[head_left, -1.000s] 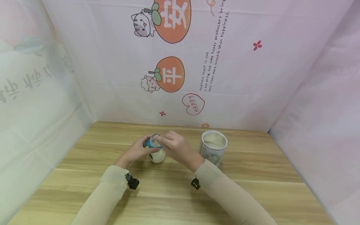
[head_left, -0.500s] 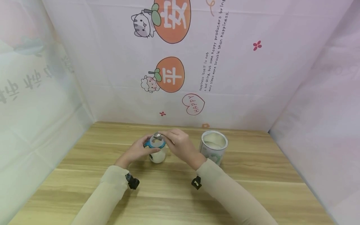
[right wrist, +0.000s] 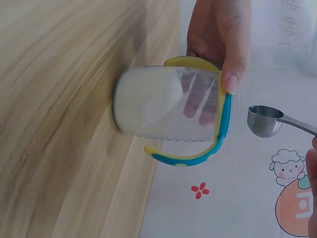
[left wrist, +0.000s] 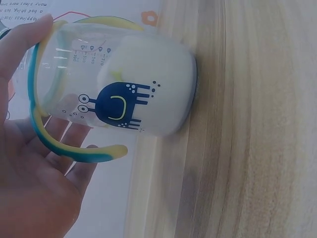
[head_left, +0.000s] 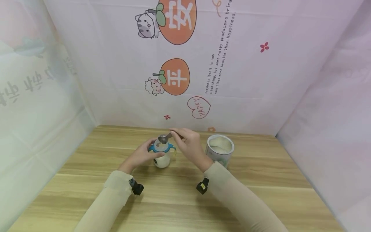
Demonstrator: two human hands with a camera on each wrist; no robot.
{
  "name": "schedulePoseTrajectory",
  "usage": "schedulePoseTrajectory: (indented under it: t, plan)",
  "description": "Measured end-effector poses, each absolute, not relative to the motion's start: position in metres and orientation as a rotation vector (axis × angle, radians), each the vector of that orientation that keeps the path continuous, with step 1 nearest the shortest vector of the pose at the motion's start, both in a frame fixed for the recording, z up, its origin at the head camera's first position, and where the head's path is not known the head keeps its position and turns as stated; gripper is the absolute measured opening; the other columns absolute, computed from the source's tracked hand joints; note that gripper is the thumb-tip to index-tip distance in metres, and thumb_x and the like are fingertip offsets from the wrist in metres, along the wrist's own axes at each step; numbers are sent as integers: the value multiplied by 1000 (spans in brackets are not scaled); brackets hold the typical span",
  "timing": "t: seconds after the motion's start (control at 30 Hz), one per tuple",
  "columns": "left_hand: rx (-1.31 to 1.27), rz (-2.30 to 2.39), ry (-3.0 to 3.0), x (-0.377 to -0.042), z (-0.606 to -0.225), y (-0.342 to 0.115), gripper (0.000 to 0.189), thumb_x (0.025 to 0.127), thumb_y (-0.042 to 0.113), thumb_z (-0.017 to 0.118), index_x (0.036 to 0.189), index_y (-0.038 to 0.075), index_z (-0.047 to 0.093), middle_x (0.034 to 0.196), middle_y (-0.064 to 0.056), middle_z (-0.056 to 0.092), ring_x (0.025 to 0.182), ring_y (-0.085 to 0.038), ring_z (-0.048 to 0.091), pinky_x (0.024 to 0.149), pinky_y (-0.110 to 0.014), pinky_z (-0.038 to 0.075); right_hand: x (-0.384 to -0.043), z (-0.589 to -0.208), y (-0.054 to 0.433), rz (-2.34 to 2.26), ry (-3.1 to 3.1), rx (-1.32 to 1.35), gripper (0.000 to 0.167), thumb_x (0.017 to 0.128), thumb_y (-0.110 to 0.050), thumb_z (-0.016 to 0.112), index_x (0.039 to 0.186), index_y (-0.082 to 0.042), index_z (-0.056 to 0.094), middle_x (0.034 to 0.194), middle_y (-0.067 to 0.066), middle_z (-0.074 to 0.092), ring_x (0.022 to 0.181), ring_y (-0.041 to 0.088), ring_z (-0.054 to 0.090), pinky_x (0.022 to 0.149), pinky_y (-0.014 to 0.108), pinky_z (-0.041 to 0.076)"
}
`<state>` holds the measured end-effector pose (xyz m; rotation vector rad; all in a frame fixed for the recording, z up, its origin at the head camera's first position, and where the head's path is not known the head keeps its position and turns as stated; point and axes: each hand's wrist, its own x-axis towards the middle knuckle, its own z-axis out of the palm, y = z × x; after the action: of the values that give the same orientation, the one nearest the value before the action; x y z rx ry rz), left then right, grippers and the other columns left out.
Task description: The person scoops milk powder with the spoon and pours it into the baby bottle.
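Note:
A clear baby bottle stands upright on the table, white powder filling its lower part. Its collar carries blue and yellow handles, and a dark blue cartoon creature is printed on its side. My left hand grips the bottle near the collar, thumb on one side and fingers behind it. Just above the open mouth is a metal measuring spoon. My right hand pinches the spoon by its handle; in the right wrist view only the edge of those fingers shows.
To the right of the bottle stands an open can with pale powder inside. Behind the wooden table hangs a printed white cloth, with more cloth along both sides.
My right hand has risen and shifted slightly right. The spoon, first mostly covered by the fingers and then tipped over the bottle mouth, now shows plainly above it. My left hand has stayed put.

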<state>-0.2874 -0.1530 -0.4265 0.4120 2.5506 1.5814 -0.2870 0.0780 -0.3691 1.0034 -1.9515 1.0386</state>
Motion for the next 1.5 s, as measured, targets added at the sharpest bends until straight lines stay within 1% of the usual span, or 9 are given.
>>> schedulePoseTrajectory:
  t: [0.17, 0.47, 0.6, 0.77, 0.9, 1.03, 1.3, 1.4, 1.5]
  plan:
    - [432, 1595, 2540, -287, -425, -154, 81, 83, 47, 81, 150, 23, 42, 146, -7, 50, 138, -34, 41, 109, -63, 32, -288, -368, 79, 1086, -1957, 944, 17, 98, -11, 66, 107, -1, 77, 85, 5, 73, 67, 8, 60, 59, 19, 51]
    - [446, 1611, 2536, -288, -425, -155, 84, 83, 48, 81, 152, 23, 40, 150, -7, 46, 141, -33, 38, 110, -62, 31, -288, -360, 85, 1143, -1947, 924, 17, 98, -12, 67, 107, -2, 77, 87, 5, 73, 69, 9, 62, 62, 21, 54]
    - [486, 1619, 2541, -288, -421, -154, 85, 86, 46, 79, 154, 18, 37, 154, -9, 42, 143, -36, 34, 112, -61, 29, -286, -356, 89, 1166, -1954, 909, 17, 98, -11, 67, 107, -1, 77, 85, 5, 73, 69, 9, 61, 63, 22, 54]
    - [553, 1637, 2560, -287, -411, -154, 85, 89, 43, 77, 154, 10, 34, 157, -10, 37, 146, -34, 28, 118, -52, 22, -287, -351, 97, 1181, -1951, 878, 16, 98, -12, 68, 106, -2, 78, 88, 5, 74, 69, 10, 63, 63, 23, 54]
    - [583, 1639, 2582, -288, -404, -152, 84, 88, 44, 77, 154, 11, 36, 156, -8, 38, 146, -27, 30, 119, -45, 22, -287, -348, 106, 1189, -1954, 850, 16, 98, -13, 67, 106, -4, 78, 88, 4, 74, 68, 10, 62, 61, 21, 53]
    - [616, 1635, 2596, -289, -399, -149, 83, 89, 44, 76, 154, 13, 36, 156, -6, 38, 146, -24, 30, 119, -43, 22, -285, -344, 118, 1220, -1971, 819, 17, 99, -14, 67, 107, -4, 78, 87, 2, 73, 66, 11, 59, 59, 19, 50]
    - [672, 1638, 2628, -284, -385, -135, 79, 87, 40, 79, 153, 21, 39, 155, 0, 40, 145, -24, 31, 118, -45, 24, -279, -339, 140, 1257, -1979, 751, 16, 98, -7, 66, 109, -1, 76, 83, 8, 71, 65, 12, 54, 58, 15, 46]
    - [726, 1629, 2640, -283, -379, -127, 81, 87, 40, 79, 153, 18, 39, 155, 1, 41, 145, -22, 32, 118, -44, 24, -272, -331, 148, 1263, -1977, 730, 15, 97, -1, 64, 107, 5, 74, 80, 12, 68, 64, 14, 52, 57, 14, 44]
    - [783, 1608, 2652, -284, -374, -118, 83, 87, 41, 79, 153, 14, 39, 154, 2, 42, 144, -19, 33, 118, -40, 25, -259, -321, 155, 1269, -1984, 707, 15, 97, 4, 62, 106, 10, 72, 82, 18, 69, 66, 14, 56, 59, 13, 46]
